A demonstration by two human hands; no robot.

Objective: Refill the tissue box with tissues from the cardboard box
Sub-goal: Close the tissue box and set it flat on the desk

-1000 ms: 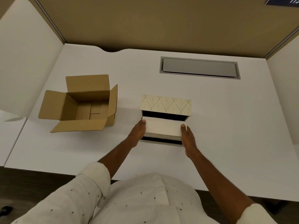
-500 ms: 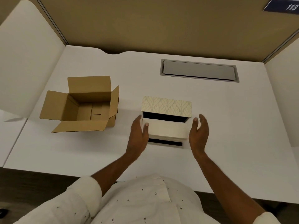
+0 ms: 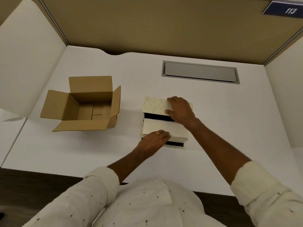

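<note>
Both hands were on the tissue box point(image 3: 151, 105), which sat a little right of centre on the white desk point(image 3: 229, 128). Nearest, the left hand point(image 3: 154, 140) lay flat, palm down and fingers together, pressing on the near left corner of the tissue stack point(image 3: 173, 128); it gripped nothing, and a ring showed on one finger. Its forearm ran back to a rolled pale sleeve point(image 3: 101, 182) dotted with small dark marks. Further off, the right hand point(image 3: 180, 110) reached across the stack with the wrist bent, fingers spread over the raised lid of the box and the thumb at the lid's near edge, apparently holding it; how firm the grip was could not be told.

That lid was cream card printed with a leaf pattern. Dark gaps showed inside the box, in front of and behind the stack of soft off-white sheets, whose near edge overhung the box.

Left of it, well apart, the cardboard box point(image 3: 85, 104) stood with all four flaps splayed, plain brown corrugated, nothing visible inside. Bare desk lay all round both. Beyond, a grey rectangular hatch point(image 3: 200, 72) was set flush in the desktop, and tan partition panels point(image 3: 147, 27) closed the far edge.
</note>
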